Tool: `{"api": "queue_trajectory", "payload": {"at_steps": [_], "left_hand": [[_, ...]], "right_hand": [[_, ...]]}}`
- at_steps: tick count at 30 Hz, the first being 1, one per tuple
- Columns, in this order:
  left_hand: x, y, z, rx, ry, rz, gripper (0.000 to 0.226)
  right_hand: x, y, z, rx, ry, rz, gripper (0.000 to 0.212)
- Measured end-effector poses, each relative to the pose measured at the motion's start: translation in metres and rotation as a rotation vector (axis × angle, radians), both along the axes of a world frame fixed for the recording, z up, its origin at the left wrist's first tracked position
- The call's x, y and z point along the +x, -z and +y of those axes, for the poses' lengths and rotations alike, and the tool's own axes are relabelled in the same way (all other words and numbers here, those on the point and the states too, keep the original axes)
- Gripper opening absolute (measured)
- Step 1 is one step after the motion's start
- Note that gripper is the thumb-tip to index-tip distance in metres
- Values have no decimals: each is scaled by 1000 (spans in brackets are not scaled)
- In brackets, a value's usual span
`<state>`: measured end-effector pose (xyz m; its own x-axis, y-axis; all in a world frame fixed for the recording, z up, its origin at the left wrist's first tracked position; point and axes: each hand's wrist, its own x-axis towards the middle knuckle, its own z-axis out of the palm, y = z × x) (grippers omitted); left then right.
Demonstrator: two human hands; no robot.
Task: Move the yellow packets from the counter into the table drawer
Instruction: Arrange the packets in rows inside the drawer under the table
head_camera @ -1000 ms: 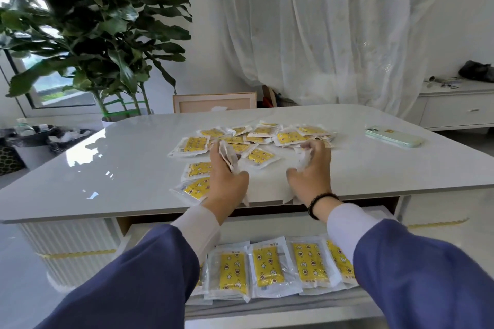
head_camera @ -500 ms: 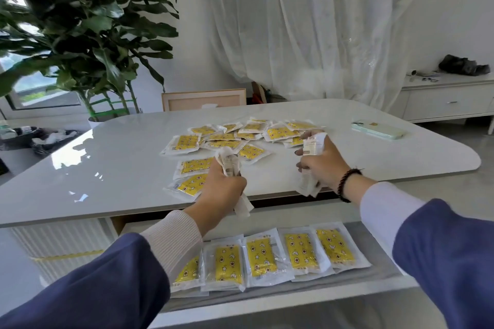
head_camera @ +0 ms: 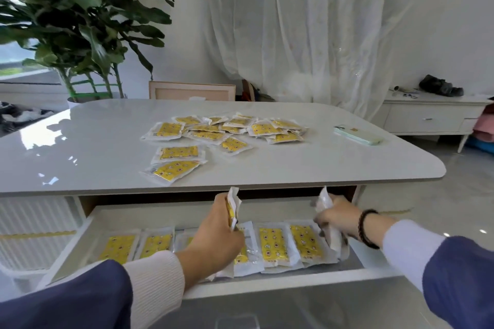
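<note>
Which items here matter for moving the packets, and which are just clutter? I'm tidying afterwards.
Part of the job:
- flat yellow plastic-wrapped packets on the counter
- yellow packets already lying in the drawer
- open white table drawer
- packet in left hand
- packet in right hand

Just lying about:
- pale green phone
- leafy green potted plant
- white sideboard

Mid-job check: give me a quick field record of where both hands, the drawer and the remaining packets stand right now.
left hand: over the open drawer, grips a yellow packet
right hand: at the drawer's right end, grips a second packet
drawer: pulled open, a row of packets lying flat inside
table top: a spread of packets not yet moved
other: phone at the table's right
</note>
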<state>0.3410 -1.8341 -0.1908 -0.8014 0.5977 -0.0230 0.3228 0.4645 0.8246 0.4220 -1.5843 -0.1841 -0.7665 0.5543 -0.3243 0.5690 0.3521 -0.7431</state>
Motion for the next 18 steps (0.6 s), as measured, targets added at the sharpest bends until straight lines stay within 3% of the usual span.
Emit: {"api": "queue_trajectory", "payload": {"at_steps": [3, 6, 13, 18], "left_hand": [[-3, 9, 9, -110, 32, -35, 43], [-5, 19, 14, -207, 97, -86, 46], [-15, 25, 15, -328, 106, -201, 40], [-20, 38, 17, -439, 70, -224, 49]], "right_hand": [[-3, 32, 13, 393, 22, -181, 51], [-10, 42, 22, 559, 48, -200, 51], [-23, 56, 39, 599, -116, -380, 72], [-34, 64, 37, 578, -87, -421, 88]]}}
